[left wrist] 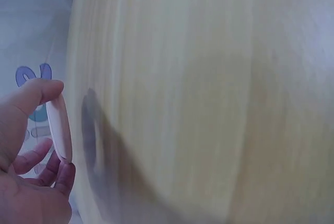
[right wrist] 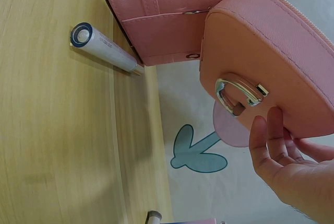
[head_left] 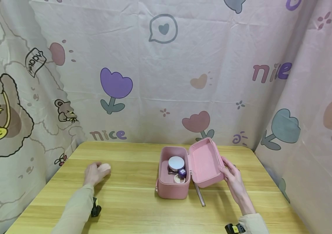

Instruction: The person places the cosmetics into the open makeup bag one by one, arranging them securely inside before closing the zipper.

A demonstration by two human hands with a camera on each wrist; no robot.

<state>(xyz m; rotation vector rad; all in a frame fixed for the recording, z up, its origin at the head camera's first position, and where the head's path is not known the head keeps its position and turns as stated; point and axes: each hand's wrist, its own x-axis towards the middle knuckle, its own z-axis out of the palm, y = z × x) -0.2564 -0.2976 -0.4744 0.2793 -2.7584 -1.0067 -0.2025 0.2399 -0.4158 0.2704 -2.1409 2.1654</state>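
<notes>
We see the person's left hand (head_left: 96, 174) at the left side of the wooden counter (head_left: 133, 208), its grip pinching a pale, flat pad (head_left: 105, 168) between thumb and fingers. In the left wrist view we find the pad nearly edge-on, its shadow falling on the wood.

Right of centre on the counter we have a pink case (head_left: 174, 191), standing upright with its lid (head_left: 205, 162) swung out to the right. The right hand (head_left: 236, 182) has its grip on the far edge of that lid, the thumb on the inner face and the other fingers on the outside, near a metal handle (right wrist: 237, 94). The lid leans, joined to the case along one side.

Inside the case we can make out a white-topped round jar (head_left: 176, 163), a small purple item (head_left: 182, 172) and a pale round item (head_left: 179, 179) nearest the front wall. A slim tube (head_left: 200, 195) lies on the counter just beside the case. Behind everything we see a printed curtain (head_left: 160, 65).
</notes>
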